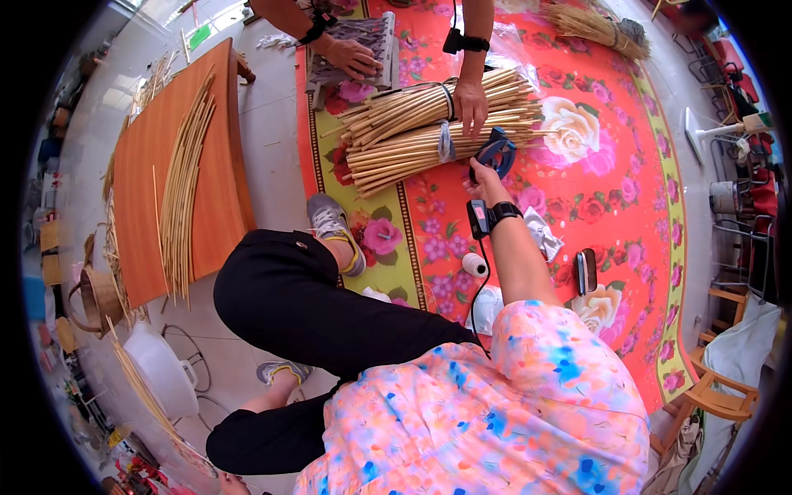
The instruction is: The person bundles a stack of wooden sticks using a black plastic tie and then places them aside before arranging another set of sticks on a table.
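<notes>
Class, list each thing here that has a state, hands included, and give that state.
Nearer bundle of golden stalks: tied with a pale band
Farther bundle of golden stalks: tied with a dark band
Loose golden stalks on orange wooden table: untied
Red floral mat: spread out
Right hand: gripping dark blue looped object
Left hand: partly cut off, grip unclear
Grey ribbed board: under co-worker's hand

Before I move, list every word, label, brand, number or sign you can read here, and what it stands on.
No text can be read.
Black device on the right forearm: pink mark, too small.
Colourful clutter, lower left: too blurred to tell.
</notes>
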`<state>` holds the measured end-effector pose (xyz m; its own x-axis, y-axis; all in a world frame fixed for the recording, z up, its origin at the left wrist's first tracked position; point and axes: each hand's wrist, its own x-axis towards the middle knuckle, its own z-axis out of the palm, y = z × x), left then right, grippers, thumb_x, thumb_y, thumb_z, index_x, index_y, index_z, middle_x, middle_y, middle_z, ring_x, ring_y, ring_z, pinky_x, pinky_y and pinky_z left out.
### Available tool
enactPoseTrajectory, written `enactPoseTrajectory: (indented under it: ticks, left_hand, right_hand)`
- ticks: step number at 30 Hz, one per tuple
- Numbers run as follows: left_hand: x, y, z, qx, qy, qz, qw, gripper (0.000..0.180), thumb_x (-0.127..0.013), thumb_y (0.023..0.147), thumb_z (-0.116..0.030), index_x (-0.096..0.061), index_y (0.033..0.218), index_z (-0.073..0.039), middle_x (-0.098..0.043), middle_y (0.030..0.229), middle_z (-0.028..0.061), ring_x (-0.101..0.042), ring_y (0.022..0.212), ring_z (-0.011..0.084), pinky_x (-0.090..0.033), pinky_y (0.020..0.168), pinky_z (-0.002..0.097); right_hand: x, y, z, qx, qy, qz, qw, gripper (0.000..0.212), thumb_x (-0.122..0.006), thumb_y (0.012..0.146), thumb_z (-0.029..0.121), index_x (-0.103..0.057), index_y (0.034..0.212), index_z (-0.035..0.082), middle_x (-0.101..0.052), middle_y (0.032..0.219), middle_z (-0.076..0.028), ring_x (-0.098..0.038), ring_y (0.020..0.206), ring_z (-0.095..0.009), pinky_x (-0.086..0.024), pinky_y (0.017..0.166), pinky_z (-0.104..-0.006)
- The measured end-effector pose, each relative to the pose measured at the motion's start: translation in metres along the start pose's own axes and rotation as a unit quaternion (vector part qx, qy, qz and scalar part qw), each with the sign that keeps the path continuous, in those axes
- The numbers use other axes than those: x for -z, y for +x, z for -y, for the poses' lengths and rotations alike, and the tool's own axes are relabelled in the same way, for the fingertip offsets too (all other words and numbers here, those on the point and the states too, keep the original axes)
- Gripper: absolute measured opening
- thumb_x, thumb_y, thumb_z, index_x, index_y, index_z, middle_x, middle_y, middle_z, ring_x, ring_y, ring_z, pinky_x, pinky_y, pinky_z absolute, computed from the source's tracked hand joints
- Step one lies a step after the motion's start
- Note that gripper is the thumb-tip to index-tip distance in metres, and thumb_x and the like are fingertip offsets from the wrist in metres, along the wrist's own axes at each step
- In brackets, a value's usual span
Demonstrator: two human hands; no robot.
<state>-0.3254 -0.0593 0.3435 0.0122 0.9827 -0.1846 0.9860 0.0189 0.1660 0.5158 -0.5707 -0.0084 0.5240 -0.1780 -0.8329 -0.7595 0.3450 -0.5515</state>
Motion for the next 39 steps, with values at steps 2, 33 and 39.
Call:
enactPoseTrajectory:
  ticks: [2, 33, 39]
  left_hand:
    - [-0.008, 0.02, 0.042, -0.019, -0.058, -0.016, 0.998, 0.017, -0.055, 0.088, -0.011, -0.06, 0.101, 0.0, -0.053, 0.068, 0.0035, -0.044, 0.049, 0.0079, -0.033, 0.04, 0.0246]
    - [-0.087, 0.002, 0.049, -0.022, -0.023, -0.005, 0.999, 0.021, -0.055, 0.086, -0.012, -0.059, 0.099, 0.004, -0.062, 0.078, 0.0121, -0.054, 0.062, 0.0197, -0.042, 0.053, 0.0312]
    - [-0.082, -0.007, 0.057, -0.034, 0.001, -0.011, 0.999, 0.026, -0.055, 0.086, -0.016, -0.059, 0.102, 0.005, -0.063, 0.081, 0.0147, -0.057, 0.065, 0.0227, -0.045, 0.057, 0.0331]
  right_hand:
    - [-0.004, -0.032, 0.011, 0.014, -0.02, 0.045, 0.999, 0.04, -0.07, 0.081, 0.032, -0.048, 0.112, 0.02, -0.051, 0.089, -0.006, -0.048, 0.069, -0.027, -0.046, 0.052, -0.0376]
    - [0.133, -0.131, 0.186, 0.18, -0.01, 0.056, 0.982, 0.044, -0.06, 0.084, 0.05, -0.049, 0.107, 0.014, -0.057, 0.076, -0.011, -0.06, 0.062, -0.023, -0.048, 0.047, -0.0271]
    - [0.082, -0.161, 0.211, 0.208, -0.018, 0.065, 0.976, 0.05, -0.059, 0.084, 0.052, -0.052, 0.101, 0.005, -0.06, 0.082, -0.015, -0.063, 0.072, -0.027, -0.05, 0.054, -0.0287]
